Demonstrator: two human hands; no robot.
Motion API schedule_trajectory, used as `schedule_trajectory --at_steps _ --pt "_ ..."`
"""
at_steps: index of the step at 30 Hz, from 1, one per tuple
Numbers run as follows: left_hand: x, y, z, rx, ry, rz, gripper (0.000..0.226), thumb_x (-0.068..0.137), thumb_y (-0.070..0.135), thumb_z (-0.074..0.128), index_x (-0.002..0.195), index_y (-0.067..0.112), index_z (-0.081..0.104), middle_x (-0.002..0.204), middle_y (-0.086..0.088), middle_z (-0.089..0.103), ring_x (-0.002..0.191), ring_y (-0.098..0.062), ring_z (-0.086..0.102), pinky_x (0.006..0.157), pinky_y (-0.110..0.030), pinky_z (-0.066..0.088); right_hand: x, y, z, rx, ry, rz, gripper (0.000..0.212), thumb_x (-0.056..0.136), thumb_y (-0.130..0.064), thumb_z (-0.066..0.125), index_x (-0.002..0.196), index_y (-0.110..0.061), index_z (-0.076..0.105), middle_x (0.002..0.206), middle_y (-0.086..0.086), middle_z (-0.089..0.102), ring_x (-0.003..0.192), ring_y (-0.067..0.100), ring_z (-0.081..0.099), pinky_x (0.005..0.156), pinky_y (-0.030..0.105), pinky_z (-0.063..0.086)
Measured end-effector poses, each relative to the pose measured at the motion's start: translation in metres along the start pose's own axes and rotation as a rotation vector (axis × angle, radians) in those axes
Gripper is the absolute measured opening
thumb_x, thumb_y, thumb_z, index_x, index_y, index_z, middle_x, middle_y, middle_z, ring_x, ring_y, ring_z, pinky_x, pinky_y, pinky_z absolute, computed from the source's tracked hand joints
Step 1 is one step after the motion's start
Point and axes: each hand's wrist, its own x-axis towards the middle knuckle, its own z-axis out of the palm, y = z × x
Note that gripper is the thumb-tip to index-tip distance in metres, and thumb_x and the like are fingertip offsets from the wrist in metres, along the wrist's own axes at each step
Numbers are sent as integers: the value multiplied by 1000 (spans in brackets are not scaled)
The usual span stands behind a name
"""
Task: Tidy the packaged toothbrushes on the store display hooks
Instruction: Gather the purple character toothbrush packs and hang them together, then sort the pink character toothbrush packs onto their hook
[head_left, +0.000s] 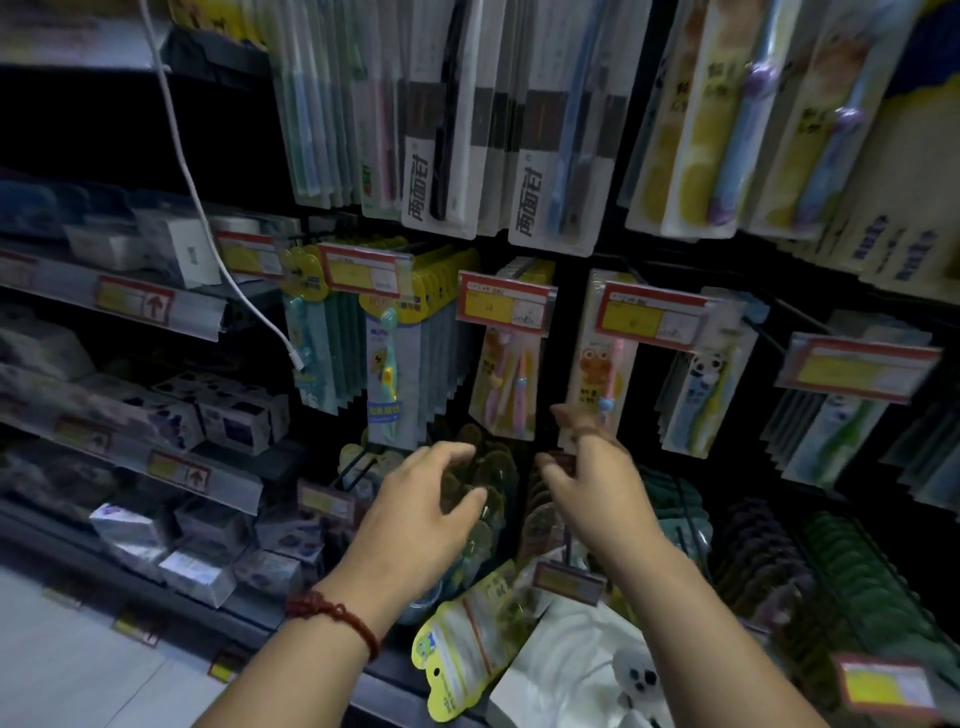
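**Packaged toothbrushes on the hooks, both hands at the low row**

Packaged toothbrushes (501, 374) hang in rows on a dark display wall in the head view, each row behind a red-and-yellow price tag (503, 304). Taking that price tag as the landmark: directly under it hangs a pack with pink and yellow brushes; to its left a row with yellow-topped cards (387, 358); to its right a pack with an orange frog figure (597, 374), and further right a panda pack (698, 395). Above the tag hang long white packs with a black brush (441, 156) and a blue brush (561, 166).

Below the tag, a lower row of packs (488, 483) with yellowish rounded tops sits on a hook. The left hand (421, 509), a red cord bracelet (337, 618) on its wrist, is open with fingers curled loosely against the tops of those packs; whether it actually grips one cannot be told. The right hand (592, 478) is below and right of the tag, fingers spread and partly bent near the neighbouring row, blurred, holding nothing that can be made out.

Further below, a yellow-edged pack (457, 660) lies tilted between the forearms. Far left of the tag, shelves (156, 312) carry small boxes, and a white cable (208, 228) dangles before them.
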Motion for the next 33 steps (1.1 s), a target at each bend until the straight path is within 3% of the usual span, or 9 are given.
schedule_trajectory --at_steps 2,7,12,19,22,25,27,29,33 --pt "-13 14 -7 96 -15 63 46 97 40 65 141 34 54 137 16 55 126 -7 54 107 -28 47 -19 -7 -15 -82 -14 -44 56 98 -34 61 149 -30 38 138 0 56 112 20 62 85 37 55" --pt "-35 59 -25 370 -97 194 51 99 46 56 147 34 44 144 13 50 133 -13 50 112 -38 42 -62 -28 -56 -216 -62 -182 64 95 -40 61 151 -26 34 150 -4 43 137 19 46 109 36 44" --pt "-37 109 -50 478 -74 277 53 101 46 53 150 33 39 145 12 47 135 -15 48 112 -37 41 -78 -44 -118 -278 -13 -273 62 97 -45 56 152 -29 31 156 -9 36 139 16 43 112 33 40" --pt "-29 171 -73 353 23 376 43 102 43 54 143 35 45 137 17 50 129 -6 49 109 -30 46 -77 -54 -200 -66 131 -287 43 98 -40 61 138 -32 48 135 -14 53 125 4 52 100 23 46" --pt "-21 201 -72 231 47 418 33 100 39 58 133 37 52 126 21 54 121 1 51 101 -20 45 -61 -56 -222 87 222 -231 35 97 -37 64 131 -30 55 124 -15 58 115 3 56 95 23 47" --pt "-6 231 -68 173 27 450 32 101 37 59 132 35 55 127 20 57 120 1 53 102 -22 48 -35 -58 -248 292 328 -128 24 100 -31 61 123 -27 61 116 -12 64 106 4 62 83 19 49" --pt "8 248 -65 110 18 454 31 100 34 61 131 33 57 129 17 59 121 1 54 103 -20 48 -19 -57 -264 425 344 -57 18 101 -28 59 118 -25 63 110 -12 66 101 4 63 70 12 48" --pt "22 264 -64 36 63 396 30 100 33 62 130 31 57 129 15 59 120 0 55 97 -12 44 -4 -54 -274 470 331 -24 12 102 -29 58 113 -27 63 105 -14 66 100 2 62 71 12 44" --pt "53 291 -67 -97 130 91 45 104 47 50 140 20 48 125 4 62 98 -7 57 82 -20 45 23 -55 -279 508 302 -7 14 102 -33 57 114 -28 62 108 -16 65 98 -4 58 73 12 41"
